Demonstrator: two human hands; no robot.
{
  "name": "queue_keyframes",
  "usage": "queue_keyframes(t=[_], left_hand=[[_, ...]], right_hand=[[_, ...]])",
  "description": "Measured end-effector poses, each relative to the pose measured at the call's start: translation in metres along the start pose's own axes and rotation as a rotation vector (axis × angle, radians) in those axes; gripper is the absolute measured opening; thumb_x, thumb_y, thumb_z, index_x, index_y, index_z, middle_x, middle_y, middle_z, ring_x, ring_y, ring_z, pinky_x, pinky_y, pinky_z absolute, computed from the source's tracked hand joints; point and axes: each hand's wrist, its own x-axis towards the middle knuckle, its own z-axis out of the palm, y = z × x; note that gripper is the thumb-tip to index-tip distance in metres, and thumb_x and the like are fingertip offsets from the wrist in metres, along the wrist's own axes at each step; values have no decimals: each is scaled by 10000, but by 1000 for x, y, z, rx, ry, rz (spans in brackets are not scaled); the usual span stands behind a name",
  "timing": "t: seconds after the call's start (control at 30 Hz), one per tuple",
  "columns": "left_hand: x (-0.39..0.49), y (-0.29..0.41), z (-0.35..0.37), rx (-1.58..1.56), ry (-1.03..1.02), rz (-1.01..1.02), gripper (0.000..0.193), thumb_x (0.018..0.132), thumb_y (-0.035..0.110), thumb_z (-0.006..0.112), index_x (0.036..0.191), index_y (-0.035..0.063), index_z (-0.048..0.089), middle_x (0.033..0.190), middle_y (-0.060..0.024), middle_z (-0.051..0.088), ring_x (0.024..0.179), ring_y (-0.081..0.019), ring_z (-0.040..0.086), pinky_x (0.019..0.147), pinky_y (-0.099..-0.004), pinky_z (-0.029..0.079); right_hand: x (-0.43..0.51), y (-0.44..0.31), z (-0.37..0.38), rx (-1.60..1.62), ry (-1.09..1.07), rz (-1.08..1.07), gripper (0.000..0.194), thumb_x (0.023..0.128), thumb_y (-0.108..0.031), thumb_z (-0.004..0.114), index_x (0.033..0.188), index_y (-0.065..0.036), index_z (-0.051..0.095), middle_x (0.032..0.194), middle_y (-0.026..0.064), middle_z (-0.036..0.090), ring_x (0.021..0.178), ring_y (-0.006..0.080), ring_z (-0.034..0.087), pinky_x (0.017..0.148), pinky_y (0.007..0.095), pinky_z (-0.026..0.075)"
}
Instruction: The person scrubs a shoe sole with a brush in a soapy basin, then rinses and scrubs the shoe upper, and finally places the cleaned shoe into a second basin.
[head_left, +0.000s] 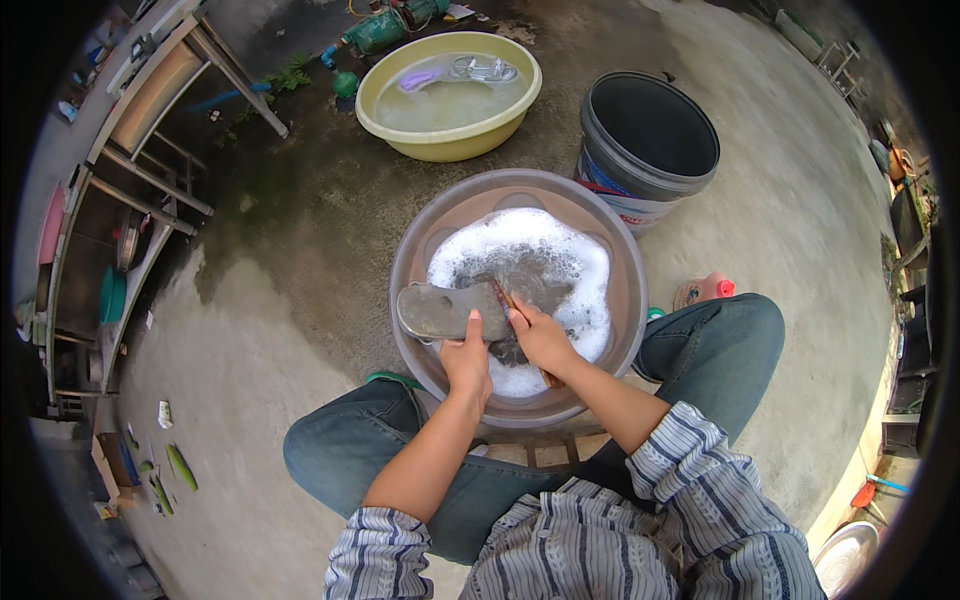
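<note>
My left hand (466, 363) grips a grey sandal (442, 311), sole up, over the left side of a round grey-brown plastic basin (517, 178). In my right hand (538, 335) is a brush with a wooden handle (551, 380); its head lies against the right end of the sole, and the bristles are mostly hidden. White suds (592, 277) ring the cloudy water in the basin, which stands between my knees.
A yellow tub (450, 137) holds water, a purple item and clear straps. Beside it are a dark bucket (652, 127) and a green pump (375, 31). A pink bottle (703, 289) stands near my right knee. Metal-framed shelving (142, 180) and green vegetables (181, 466) are at left.
</note>
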Motion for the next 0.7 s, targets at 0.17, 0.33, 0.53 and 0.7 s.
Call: queue_keyframes(t=[0.17,0.33,0.53,0.7], left_hand=[[-3,3,2,30,-4,-23,318,959,184,624,1199,-18,567,1163,-93,630,1020,-188,604,839,-352,502],[-6,5,6,-47,12,-14,328,967,218,615,1180,-28,576,1136,-98,634,973,-185,618,793,-348,517],[-3,6,5,-11,-8,-49,370,972,256,610,1245,16,541,1220,-83,593,1053,-196,584,864,-376,489],[-2,5,5,-34,-10,-43,371,962,248,626,1232,6,545,1173,-90,614,977,-197,613,777,-329,506]], right_hand=[[-8,-7,1,-64,-132,-59,491,995,-372,432,1441,-167,444,1182,279,609,1110,446,574,954,448,455],[-12,-4,9,-80,151,-3,510,997,-367,420,1463,-160,403,1095,297,631,999,471,604,913,476,463],[-8,3,11,-67,-49,-15,528,1006,-363,416,1496,-185,338,1050,306,640,990,476,606,878,493,465],[-4,12,17,-189,41,92,557,1018,-370,411,1524,-179,277,850,255,675,659,360,665,701,429,529]])
